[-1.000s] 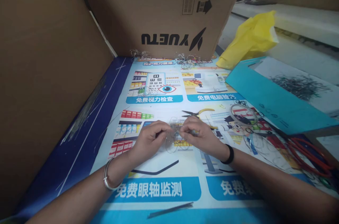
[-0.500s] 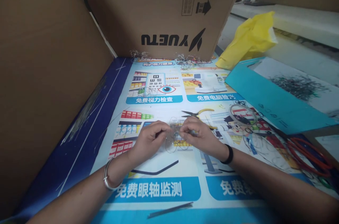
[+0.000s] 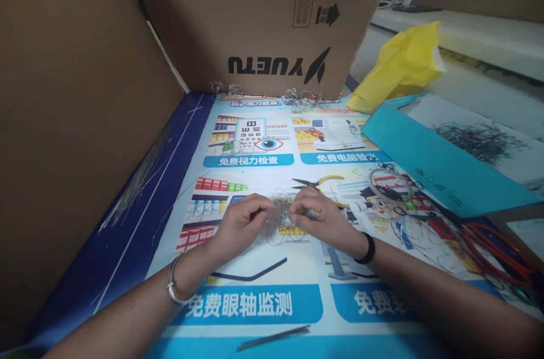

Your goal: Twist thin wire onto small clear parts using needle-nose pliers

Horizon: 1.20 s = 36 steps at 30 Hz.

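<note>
My left hand [image 3: 245, 224] and my right hand [image 3: 317, 213] face each other over the printed sheet, a small gap between them. Both pinch a piece of thin, looped wire [image 3: 279, 234], whose loops hang below and between the fingertips. Its exact shape is too fine to make out. Just beyond my right hand lie pliers [image 3: 317, 182] with yellow handles, partly hidden by that hand. Nearer to me, a small bundle of thin dark straight rods or wires [image 3: 274, 337] rests on the sheet.
Cardboard walls [image 3: 263, 13] stand at the back and left, with tangled wire [image 3: 300, 99] at their foot. To the right are a blue box [image 3: 425, 161] with dark wire pieces [image 3: 478, 141], a yellow bag [image 3: 397, 67], a clear ring-shaped roll [image 3: 391, 184] and orange-handled scissors [image 3: 493, 251].
Both hands keep almost the same place and pinch on the wire. The whole view has shifted very slightly.
</note>
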Each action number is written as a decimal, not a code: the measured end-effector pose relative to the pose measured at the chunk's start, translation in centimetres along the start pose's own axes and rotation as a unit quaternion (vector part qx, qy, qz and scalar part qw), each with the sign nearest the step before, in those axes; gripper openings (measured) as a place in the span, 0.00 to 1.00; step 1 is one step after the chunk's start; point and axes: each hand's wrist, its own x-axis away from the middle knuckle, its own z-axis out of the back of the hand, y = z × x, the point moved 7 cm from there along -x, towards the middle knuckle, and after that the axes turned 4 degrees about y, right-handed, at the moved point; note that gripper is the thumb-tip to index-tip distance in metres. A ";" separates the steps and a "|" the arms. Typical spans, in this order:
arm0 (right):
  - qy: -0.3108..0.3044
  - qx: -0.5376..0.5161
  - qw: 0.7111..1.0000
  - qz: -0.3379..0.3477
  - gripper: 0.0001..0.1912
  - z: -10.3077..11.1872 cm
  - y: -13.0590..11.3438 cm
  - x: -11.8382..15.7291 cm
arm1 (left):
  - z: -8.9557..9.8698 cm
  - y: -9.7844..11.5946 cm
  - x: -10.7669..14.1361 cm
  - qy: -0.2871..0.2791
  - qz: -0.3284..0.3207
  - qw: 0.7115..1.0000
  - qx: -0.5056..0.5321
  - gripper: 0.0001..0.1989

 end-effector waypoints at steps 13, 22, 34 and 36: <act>0.022 -0.009 0.999 -0.023 0.04 0.2 0.5 0.1 | 0.0 -0.3 0.1 0.004 0.009 1.000 0.007 0.09; 0.020 0.006 0.999 -0.048 0.04 0.2 0.5 0.1 | -0.3 -1.2 0.3 -0.006 0.027 1.000 -0.004 0.08; 0.012 -0.010 0.999 -0.045 0.05 0.1 0.8 0.1 | -0.3 -1.2 0.1 -0.005 0.048 0.999 0.000 0.08; 0.003 -0.020 0.998 -0.051 0.07 0.0 0.7 0.1 | -0.2 -1.4 0.1 -0.004 0.072 0.997 0.010 0.08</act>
